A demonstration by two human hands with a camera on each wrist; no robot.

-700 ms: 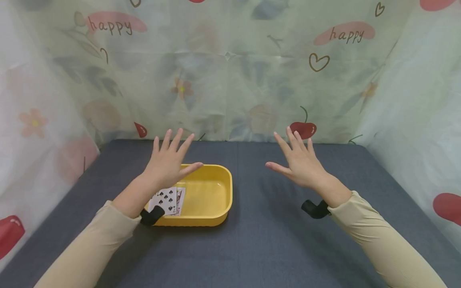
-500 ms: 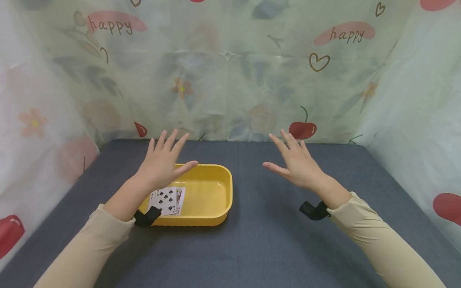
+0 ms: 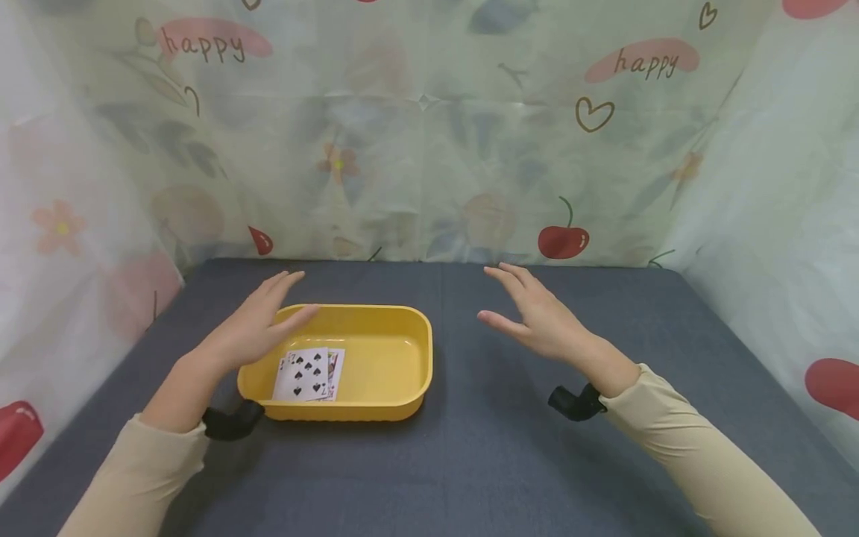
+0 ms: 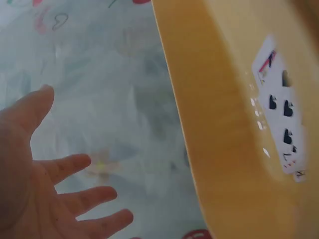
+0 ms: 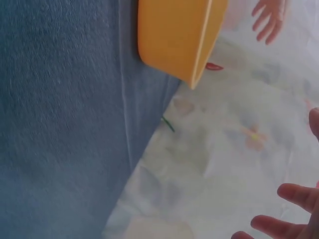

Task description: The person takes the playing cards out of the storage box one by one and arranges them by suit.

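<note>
A yellow plastic tray (image 3: 382, 365) sits on the dark table, left of centre. Inside it, toward the left, lie a few overlapping playing cards (image 3: 302, 375); the top one is a spade card, face up. Above the tray's left end my left hand (image 3: 251, 328) hovers with fingers extended and thumb apart, holding nothing. My right hand (image 3: 543, 321) is held in the air to the right of the tray, fingers stretched and likewise holding nothing. In the left wrist view the cards (image 4: 279, 109) show beyond the tray wall (image 4: 184, 119), partly blurred.
The table (image 3: 470, 462) has a dark grey cloth cover. Behind it hangs a printed curtain (image 3: 429, 149) with hearts, cherries and the word happy; similar curtains close both sides. A black wrist mount (image 3: 233, 420) sits under the left wrist, another black mount (image 3: 576, 403) under the right.
My left hand has moved left and down, uncovering more of the tray and cards. My right hand has dropped slightly and shifted a little left. The tray and cards stay put.
</note>
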